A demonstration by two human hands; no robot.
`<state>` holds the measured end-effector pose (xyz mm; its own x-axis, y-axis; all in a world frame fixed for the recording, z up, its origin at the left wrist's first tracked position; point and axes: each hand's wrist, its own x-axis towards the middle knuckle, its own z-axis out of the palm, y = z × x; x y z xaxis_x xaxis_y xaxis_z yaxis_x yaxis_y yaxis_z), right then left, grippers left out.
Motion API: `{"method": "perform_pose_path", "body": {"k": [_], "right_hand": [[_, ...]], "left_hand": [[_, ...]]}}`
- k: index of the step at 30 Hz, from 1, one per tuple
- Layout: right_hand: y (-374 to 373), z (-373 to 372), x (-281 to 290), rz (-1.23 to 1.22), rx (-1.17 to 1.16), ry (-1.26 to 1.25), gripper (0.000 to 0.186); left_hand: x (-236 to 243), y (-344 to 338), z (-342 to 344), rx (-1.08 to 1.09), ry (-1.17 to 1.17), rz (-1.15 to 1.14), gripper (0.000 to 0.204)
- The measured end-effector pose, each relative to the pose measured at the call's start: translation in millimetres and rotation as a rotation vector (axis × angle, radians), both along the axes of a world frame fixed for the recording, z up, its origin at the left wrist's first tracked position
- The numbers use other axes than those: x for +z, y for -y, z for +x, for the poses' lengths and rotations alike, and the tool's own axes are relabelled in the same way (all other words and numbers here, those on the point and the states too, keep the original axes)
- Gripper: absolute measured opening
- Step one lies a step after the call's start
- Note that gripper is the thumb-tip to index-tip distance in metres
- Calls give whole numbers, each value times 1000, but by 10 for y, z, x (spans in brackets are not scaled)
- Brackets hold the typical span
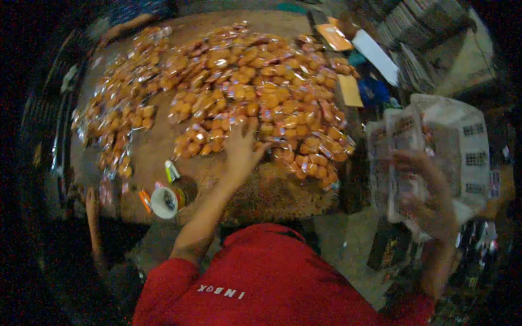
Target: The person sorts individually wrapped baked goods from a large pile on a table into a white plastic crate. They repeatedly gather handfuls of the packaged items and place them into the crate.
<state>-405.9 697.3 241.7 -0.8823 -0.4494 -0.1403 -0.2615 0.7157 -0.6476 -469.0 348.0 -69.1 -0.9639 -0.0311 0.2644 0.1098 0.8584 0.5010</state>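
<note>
A wide heap of clear plastic packs (pixel 283 98) filled with round orange-brown pieces, which look like small baked goods, covers much of the brown table (pixel 201 182). My left hand (pixel 242 145) lies at the heap's near edge, thumb and fingers apart, touching the packs and gripping none that I can see. Off to the right, my right hand (pixel 427 182) is over a white plastic crate (pixel 473 127). Motion smears its fingers, so whether anything is in them cannot be made out. A few packs seem to show inside the crate, blurred.
Near the table's front edge stand a white cup (pixel 163 202), an orange-handled tool (pixel 145 200) and a green-and-white object (pixel 172 171). Another person's arm (pixel 130 24) is at the far left, and another arm (pixel 93 223) at the near left. Stacked crates (pixel 418 24) stand back right.
</note>
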Motion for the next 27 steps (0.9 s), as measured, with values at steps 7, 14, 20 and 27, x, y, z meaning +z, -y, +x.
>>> {"method": "perform_pose_path", "body": {"k": [7,14,20,27], "right_hand": [[961,-643,-3559,263,-422,-204,99],[1563,-198,-4292,206,-506,46,114],[1008,-402,-4043,31,-696,-242,84],[654,-1010,-4147,187,-504,-305,111]], "left_hand": [[-936,1031,-131,41,133,-299,109],[-1161,1183,-336,-163,377,-213,111],[-1267,1254,-304,-239,253,-224,108],[-1342,1185,-155,-197,442,-237,107]]}}
